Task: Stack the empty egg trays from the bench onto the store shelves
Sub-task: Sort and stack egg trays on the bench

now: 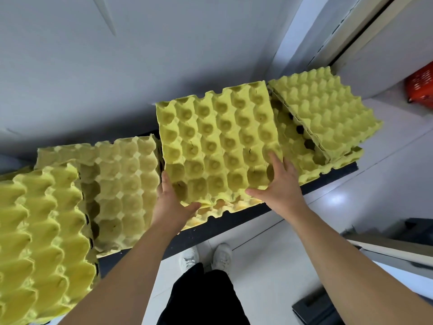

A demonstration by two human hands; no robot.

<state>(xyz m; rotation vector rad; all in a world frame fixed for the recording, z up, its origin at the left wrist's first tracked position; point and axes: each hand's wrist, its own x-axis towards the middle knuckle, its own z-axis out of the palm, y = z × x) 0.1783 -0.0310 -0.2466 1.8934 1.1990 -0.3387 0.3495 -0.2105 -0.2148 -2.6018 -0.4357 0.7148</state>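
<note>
A yellow egg tray (pixel 218 141) is lifted and tilted above the dark bench (pixel 210 227), cups facing up. My left hand (pixel 172 202) grips its near left corner, thumb on top and fingers underneath. My right hand (pixel 278 184) holds its near right corner, fingers spread over the cups and thumb along the near edge. Under it lies another tray (pixel 210 213) on the bench. More yellow trays sit left (pixel 126 191) and right (pixel 328 116), and a stack (pixel 42 242) rises at the near left.
A pale wall stands behind the bench. To the right are a white door frame (pixel 316 36) and a red basket (pixel 420 86) on the floor. My shoes (pixel 206 258) stand on light floor tiles. Dark furniture (pixel 398 231) is at the lower right.
</note>
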